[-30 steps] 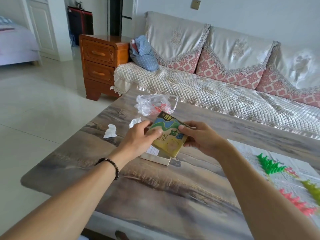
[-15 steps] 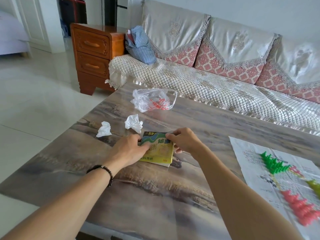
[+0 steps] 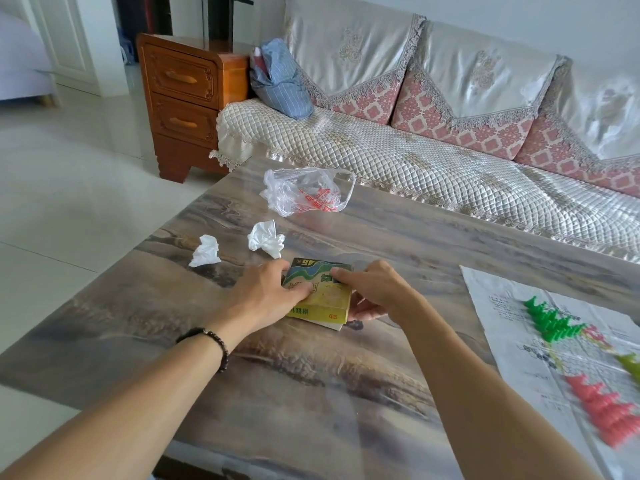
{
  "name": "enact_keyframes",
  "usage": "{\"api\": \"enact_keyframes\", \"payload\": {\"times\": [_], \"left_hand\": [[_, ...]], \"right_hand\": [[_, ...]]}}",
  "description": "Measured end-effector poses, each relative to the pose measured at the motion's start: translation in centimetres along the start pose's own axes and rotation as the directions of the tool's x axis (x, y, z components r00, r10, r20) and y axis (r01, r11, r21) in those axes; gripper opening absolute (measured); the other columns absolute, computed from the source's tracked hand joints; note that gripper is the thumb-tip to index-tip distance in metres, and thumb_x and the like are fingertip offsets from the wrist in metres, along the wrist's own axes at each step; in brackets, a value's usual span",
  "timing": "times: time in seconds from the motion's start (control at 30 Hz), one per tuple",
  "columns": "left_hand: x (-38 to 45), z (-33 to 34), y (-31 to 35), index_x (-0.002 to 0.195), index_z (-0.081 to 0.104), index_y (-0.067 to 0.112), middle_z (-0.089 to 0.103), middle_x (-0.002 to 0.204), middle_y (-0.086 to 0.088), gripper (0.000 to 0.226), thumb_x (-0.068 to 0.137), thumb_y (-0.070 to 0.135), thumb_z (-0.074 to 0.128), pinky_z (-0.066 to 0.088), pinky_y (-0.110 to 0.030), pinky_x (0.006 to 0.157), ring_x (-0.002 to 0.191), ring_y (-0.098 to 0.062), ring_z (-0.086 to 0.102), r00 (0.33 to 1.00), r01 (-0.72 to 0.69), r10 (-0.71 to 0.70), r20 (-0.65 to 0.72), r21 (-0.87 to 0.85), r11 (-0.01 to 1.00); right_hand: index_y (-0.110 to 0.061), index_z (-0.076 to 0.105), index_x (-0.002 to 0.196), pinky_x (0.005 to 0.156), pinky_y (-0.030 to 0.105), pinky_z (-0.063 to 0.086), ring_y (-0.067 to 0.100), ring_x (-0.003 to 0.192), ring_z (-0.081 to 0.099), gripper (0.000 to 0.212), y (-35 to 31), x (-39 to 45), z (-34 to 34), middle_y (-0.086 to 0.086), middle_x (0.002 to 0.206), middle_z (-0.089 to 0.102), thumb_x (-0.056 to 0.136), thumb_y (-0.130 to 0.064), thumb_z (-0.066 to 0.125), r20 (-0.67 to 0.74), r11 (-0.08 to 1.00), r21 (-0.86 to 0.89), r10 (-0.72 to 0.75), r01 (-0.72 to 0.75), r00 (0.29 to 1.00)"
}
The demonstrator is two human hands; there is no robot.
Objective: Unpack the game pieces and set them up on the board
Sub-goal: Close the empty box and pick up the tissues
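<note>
A small yellow and green game box (image 3: 322, 299) lies flat on the marble-patterned table (image 3: 277, 382). My left hand (image 3: 263, 296) grips its left side, thumb on the lid. My right hand (image 3: 374, 292) grips its right side, fingers curled over the top and under the edge. At the right lies the paper game board (image 3: 519, 341). On it stand green pieces (image 3: 550, 318), pink pieces (image 3: 609, 410) and a yellow-green piece (image 3: 630, 365) at the frame edge.
A crumpled clear plastic bag (image 3: 308, 192) with red print lies beyond the box. Two white paper wads (image 3: 206, 251) (image 3: 266, 239) lie left of it. A sofa (image 3: 433, 157) runs along the table's far side, with a wooden drawer cabinet (image 3: 187, 98) at its left end.
The box was held tilted above the table between both hands. It came down onto its lower part and now lies flat, both hands still on it.
</note>
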State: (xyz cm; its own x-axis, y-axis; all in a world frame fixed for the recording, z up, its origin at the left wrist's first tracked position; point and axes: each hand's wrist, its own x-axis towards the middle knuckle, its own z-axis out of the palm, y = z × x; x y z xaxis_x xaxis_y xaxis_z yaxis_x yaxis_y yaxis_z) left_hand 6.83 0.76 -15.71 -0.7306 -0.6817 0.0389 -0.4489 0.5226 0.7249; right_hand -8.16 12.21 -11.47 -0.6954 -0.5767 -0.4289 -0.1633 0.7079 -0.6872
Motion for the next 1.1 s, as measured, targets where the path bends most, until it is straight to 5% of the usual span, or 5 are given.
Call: {"api": "enact_keyframes", "payload": {"times": [0.27, 0.5, 0.67, 0.83, 1.1], "left_hand": [[-1.1, -0.1, 0.9, 0.126, 0.053, 0.026, 0.053, 0.106, 0.013, 0.068, 0.070, 0.058, 0.075, 0.041, -0.025, 0.076, 0.097, -0.012, 0.058, 0.999, 0.050, -0.050, -0.007, -0.016, 0.999], [-1.3, -0.6, 1.4, 0.111, 0.060, 0.032, 0.063, 0.107, 0.014, 0.062, 0.060, 0.060, 0.082, 0.035, -0.013, 0.062, 0.092, -0.005, 0.058, 0.995, 0.071, -0.067, 0.072, -0.052, 0.996], [-1.6, -0.6, 1.7, 0.117, 0.056, 0.031, 0.059, 0.108, 0.014, 0.068, 0.060, 0.059, 0.082, 0.036, -0.022, 0.069, 0.099, -0.008, 0.055, 0.993, 0.083, -0.079, 0.084, -0.050, 0.995], [-1.8, -0.5, 1.6, 0.123, 0.052, 0.029, 0.058, 0.111, 0.011, 0.073, 0.062, 0.053, 0.084, 0.038, -0.026, 0.076, 0.101, -0.011, 0.055, 0.993, 0.081, -0.076, 0.094, -0.049, 0.995], [-2.0, -0.2, 1.7, 0.114, 0.059, 0.031, 0.063, 0.107, 0.013, 0.057, 0.066, 0.055, 0.080, 0.042, -0.027, 0.075, 0.099, -0.011, 0.057, 0.996, 0.040, -0.047, 0.077, 0.087, 0.995]], "right_hand": [[-0.005, 0.069, 0.081, 0.074, 0.036, 0.061, 0.021, 0.074, 0.068, 0.019, 0.7, -1.0, -0.1, 0.013, 0.086, 0.075, 0.080, -0.022, 0.076, 0.050, 0.972, 0.233, -0.047, 0.034, 0.998], [0.003, 0.066, 0.101, 0.063, 0.035, 0.060, 0.023, 0.062, 0.063, 0.037, 1.8, -1.2, -0.2, 0.015, 0.081, 0.066, 0.088, -0.032, 0.066, 0.105, 0.980, 0.195, 0.022, -0.042, 0.994], [0.000, 0.067, 0.103, 0.078, 0.036, 0.059, 0.023, 0.082, 0.068, 0.025, 2.5, -1.7, -0.9, 0.014, 0.101, 0.073, 0.084, -0.015, 0.071, 0.228, 0.950, 0.311, -0.056, -0.018, 0.972], [0.000, 0.065, 0.108, 0.062, 0.027, 0.054, 0.019, 0.068, 0.060, 0.023, 3.5, -2.3, -0.9, 0.011, 0.085, 0.071, 0.085, -0.005, 0.068, 0.280, 0.912, 0.408, -0.093, -0.031, 0.955], [-0.007, 0.048, 0.133, 0.066, 0.032, 0.059, 0.021, 0.066, 0.063, 0.050, 2.8, -2.3, 0.1, 0.009, 0.093, 0.067, 0.087, -0.016, 0.067, -0.021, 0.988, -0.065, -0.140, 0.138, 0.990]]}}
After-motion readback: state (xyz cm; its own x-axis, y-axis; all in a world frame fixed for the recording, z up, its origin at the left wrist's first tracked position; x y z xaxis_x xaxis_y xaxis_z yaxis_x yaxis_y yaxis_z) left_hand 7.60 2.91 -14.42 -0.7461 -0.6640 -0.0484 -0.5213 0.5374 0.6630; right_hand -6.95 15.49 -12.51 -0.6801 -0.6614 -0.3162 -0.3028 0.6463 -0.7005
